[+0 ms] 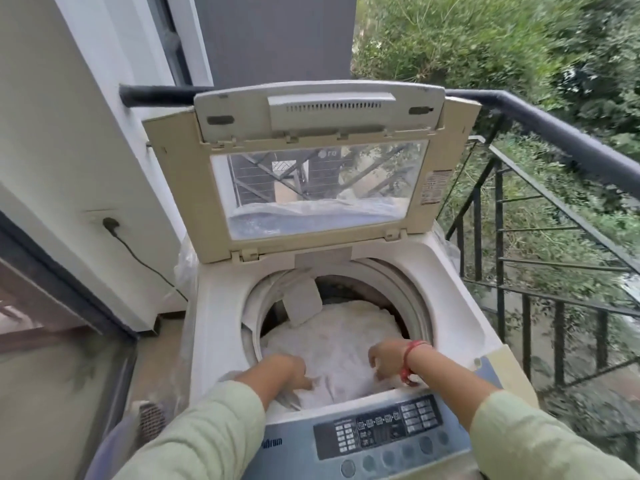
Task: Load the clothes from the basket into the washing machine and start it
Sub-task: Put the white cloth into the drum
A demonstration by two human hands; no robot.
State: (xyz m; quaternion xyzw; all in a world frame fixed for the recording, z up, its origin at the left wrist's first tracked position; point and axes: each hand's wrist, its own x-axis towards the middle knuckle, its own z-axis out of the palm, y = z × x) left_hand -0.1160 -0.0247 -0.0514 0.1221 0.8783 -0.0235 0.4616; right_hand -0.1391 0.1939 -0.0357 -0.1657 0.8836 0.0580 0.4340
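A top-loading washing machine [221, 306] stands on a balcony with its lid [311, 168] folded up and open. White cloth [346, 334] fills the drum nearly to the rim. My left hand [291, 370] reaches into the drum's near left side, its fingers stretched out and pressing on the cloth. At the near right, my right hand [386, 358], with a red band on the wrist, has its fingers curled down into the cloth. The control panel [381, 431] with buttons lies just under my forearms. A pale perforated basket [145, 420] shows at the lower left, mostly hidden by my sleeve.
A black metal railing [554, 133] runs along the right side, with greenery beyond it. A white wall [69, 133] with a plugged-in socket [110, 223] and a black cable is on the left. A glass door frame [69, 299] is at the near left.
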